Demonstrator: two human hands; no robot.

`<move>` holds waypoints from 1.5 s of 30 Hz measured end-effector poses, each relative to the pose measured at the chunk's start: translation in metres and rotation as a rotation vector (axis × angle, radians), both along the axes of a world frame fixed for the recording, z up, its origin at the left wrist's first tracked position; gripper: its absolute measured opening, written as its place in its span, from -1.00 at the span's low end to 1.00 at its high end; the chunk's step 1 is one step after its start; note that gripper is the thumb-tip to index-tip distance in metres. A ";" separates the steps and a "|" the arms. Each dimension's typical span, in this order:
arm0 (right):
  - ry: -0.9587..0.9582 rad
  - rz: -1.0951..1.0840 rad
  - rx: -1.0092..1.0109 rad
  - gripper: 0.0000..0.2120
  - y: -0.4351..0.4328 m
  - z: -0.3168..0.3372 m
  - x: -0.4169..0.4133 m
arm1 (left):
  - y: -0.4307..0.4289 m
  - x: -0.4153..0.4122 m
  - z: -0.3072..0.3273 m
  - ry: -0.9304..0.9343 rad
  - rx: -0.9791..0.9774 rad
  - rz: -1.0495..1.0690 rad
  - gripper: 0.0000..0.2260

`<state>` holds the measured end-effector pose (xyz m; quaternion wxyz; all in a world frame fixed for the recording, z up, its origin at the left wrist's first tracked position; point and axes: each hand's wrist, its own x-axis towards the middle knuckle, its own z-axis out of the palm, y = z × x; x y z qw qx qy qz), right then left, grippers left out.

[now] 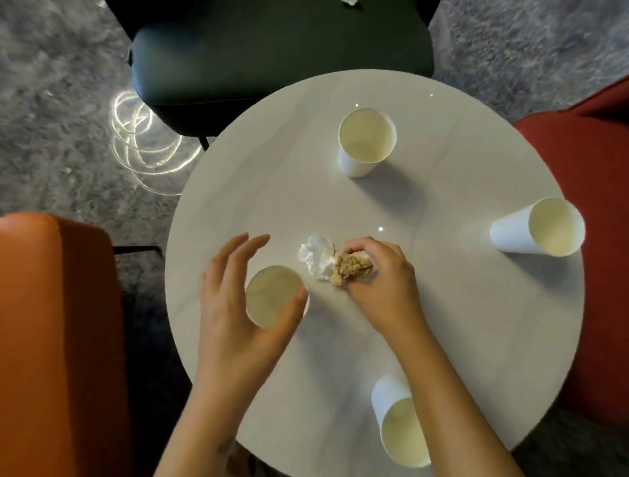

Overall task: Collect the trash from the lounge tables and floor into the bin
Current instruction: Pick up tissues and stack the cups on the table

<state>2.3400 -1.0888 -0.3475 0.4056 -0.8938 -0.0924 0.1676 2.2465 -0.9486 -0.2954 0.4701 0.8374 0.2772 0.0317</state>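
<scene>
Four white paper cups stand on a round white counter (459, 323), each open mouth showing a bare cream inside.

The near-left cup (272, 296) sits inside the span of the left hand (231, 316). That hand is spread wide around it. The thumb lies against the cup's right rim, and the fingers are stretched out past its far-left side, apart from the rim.

The far cup (366, 141) stands alone toward the far edge. The right cup (510, 235) stands close to the right edge. The near cup (401, 432) is at the near edge, with its right side hidden behind the right forearm.

At the middle of the counter the right hand (384, 286) has its fingers curled down over a brown wad (350, 267) of crumpled paper and pinches it against the surface. A white tissue (316, 257), also crumpled, lies touching the wad on its left, just beyond the near-left cup.

Three chairs ring the counter. A dark chair (272, 51) is on the far side, an orange chair (51, 340) on the left and a red chair (599, 221) on the right. A small white scrap (350, 2) rests on the dark chair's seat at the top edge of the view, too cut off to identify. Grey carpet (51, 102) covers the floor.
</scene>
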 end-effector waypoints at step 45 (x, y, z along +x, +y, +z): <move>-0.043 0.005 -0.040 -0.64 0.079 0.065 -0.063 | 0.040 -0.025 -0.011 -0.088 -0.109 -0.150 -0.26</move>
